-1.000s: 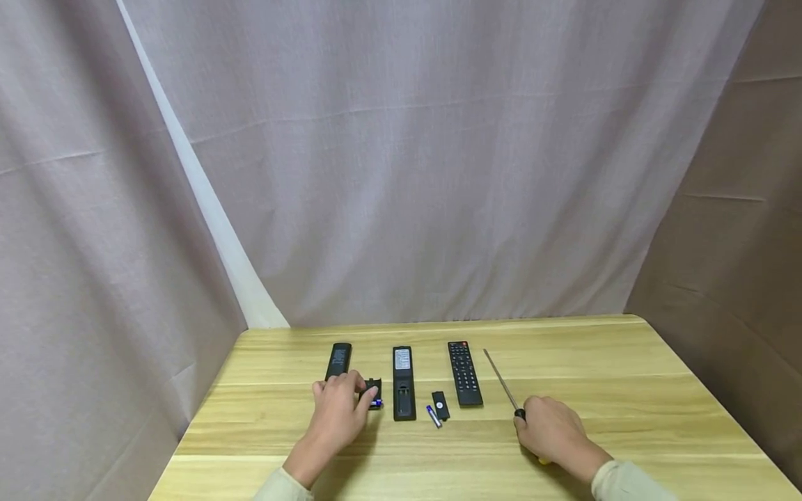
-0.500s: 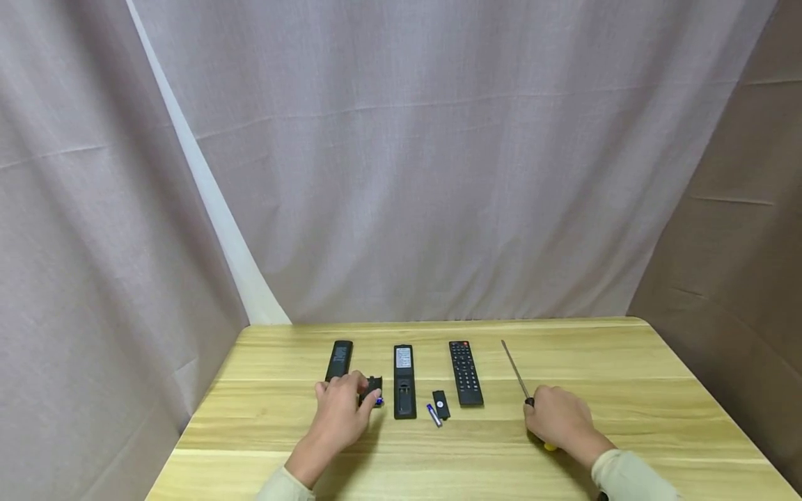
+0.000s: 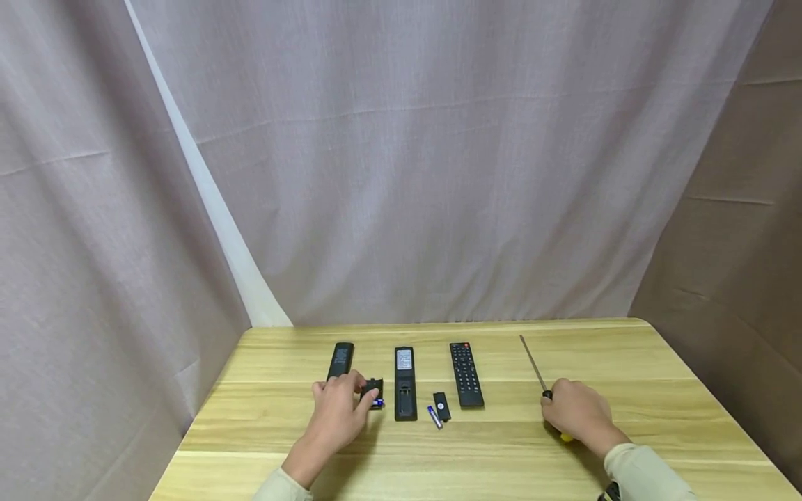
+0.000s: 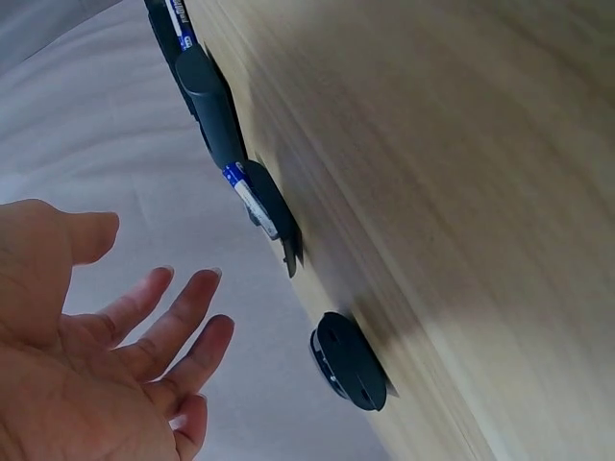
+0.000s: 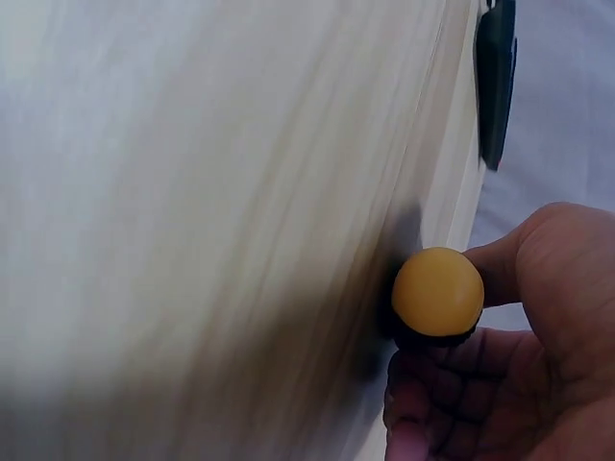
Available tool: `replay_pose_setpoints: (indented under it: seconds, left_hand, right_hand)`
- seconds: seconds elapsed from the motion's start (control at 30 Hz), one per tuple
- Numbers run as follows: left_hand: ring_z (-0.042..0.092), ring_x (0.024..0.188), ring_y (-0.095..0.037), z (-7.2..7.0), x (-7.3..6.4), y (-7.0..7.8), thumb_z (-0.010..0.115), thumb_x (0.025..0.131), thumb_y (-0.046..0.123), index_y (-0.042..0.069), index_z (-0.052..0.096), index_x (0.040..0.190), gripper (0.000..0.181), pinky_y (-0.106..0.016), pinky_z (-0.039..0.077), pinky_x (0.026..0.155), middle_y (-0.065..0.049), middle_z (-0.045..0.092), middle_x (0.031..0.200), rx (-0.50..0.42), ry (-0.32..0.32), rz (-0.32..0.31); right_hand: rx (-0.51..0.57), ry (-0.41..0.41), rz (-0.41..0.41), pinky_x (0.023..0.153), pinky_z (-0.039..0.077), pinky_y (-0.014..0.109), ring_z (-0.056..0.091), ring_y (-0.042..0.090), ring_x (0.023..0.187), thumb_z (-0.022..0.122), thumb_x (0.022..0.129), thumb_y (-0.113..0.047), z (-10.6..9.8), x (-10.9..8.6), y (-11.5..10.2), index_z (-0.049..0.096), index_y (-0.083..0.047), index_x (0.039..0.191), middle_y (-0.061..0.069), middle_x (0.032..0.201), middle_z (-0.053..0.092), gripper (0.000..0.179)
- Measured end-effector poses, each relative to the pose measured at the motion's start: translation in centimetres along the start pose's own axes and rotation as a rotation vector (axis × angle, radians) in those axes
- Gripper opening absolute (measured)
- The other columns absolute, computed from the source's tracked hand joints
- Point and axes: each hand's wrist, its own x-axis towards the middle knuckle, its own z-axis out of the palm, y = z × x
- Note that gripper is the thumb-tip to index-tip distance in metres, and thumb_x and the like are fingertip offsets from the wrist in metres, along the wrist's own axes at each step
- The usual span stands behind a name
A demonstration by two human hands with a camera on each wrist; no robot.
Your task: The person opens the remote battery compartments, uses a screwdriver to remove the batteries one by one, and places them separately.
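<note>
My left hand (image 3: 338, 412) hovers at the left with fingers relaxed and apart; the left wrist view shows nothing in its grasp. Just past its thumb lies a small black battery cover (image 3: 374, 384) with a blue-and-white battery (image 4: 252, 204) at it. Partly behind that hand, a black remote (image 3: 341, 356) lies face down. My right hand (image 3: 578, 409) grips a screwdriver by its handle, low over the table at the right. Its thin metal shaft (image 3: 532, 362) points away from me, and its yellow butt end (image 5: 438, 291) faces the right wrist camera.
A face-down remote (image 3: 405, 400) with an uncovered battery bay lies mid-table. Right of it are another cover (image 3: 441, 406) and a battery (image 3: 435, 417), then a face-up remote (image 3: 466, 376). Curtains (image 3: 438, 174) hang behind and beside the wooden table (image 3: 489, 459).
My right hand has shifted right with the screwdriver, away from the face-up remote. The left hand has stayed nearly in place by the battery cover.
</note>
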Motion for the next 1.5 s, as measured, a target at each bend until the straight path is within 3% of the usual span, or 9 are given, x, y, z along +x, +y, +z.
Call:
replay_pose_setpoints:
  seconds: [0.6, 1.03, 1.5]
  left_hand:
    - [0.065, 0.091, -0.021, -0.1, -0.3, -0.4, 0.075, 0.100, 0.034, 0.009, 0.069, 0.113, 0.029, -0.045, 0.034, 0.090, -0.005, 0.076, 0.096, -0.004, 0.002, -0.024]
    - [0.061, 0.088, -0.018, -0.6, -0.4, -1.3, 0.076, 0.100, 0.035, 0.008, 0.068, 0.114, 0.031, -0.044, 0.033, 0.091, -0.006, 0.075, 0.096, -0.011, 0.002, -0.049]
    - [0.060, 0.085, -0.017, -1.1, -0.4, -1.2, 0.075, 0.101, 0.036, 0.008, 0.069, 0.113, 0.031, -0.043, 0.033, 0.089, -0.005, 0.075, 0.094, -0.009, -0.012, -0.048]
  right_hand:
    - [0.011, -0.034, 0.056, 0.046, 0.039, 0.031, 0.053, 0.019, 0.052, 0.052, 0.098, -0.028, -1.8, 1.5, 4.0, 0.053, -0.015, 0.064, 0.003, 0.060, 0.056, 0.036]
    - [-0.007, -0.041, 0.064, 0.050, 0.042, 0.035, 0.056, 0.019, 0.059, 0.054, 0.100, -0.035, -2.3, 2.1, 4.5, 0.055, -0.015, 0.068, 0.005, 0.066, 0.059, 0.038]
    - [0.010, -0.058, 0.053, 0.051, 0.042, 0.035, 0.056, 0.020, 0.064, 0.053, 0.102, -0.037, -2.3, 1.9, 5.0, 0.055, -0.015, 0.071, 0.007, 0.072, 0.059, 0.038]
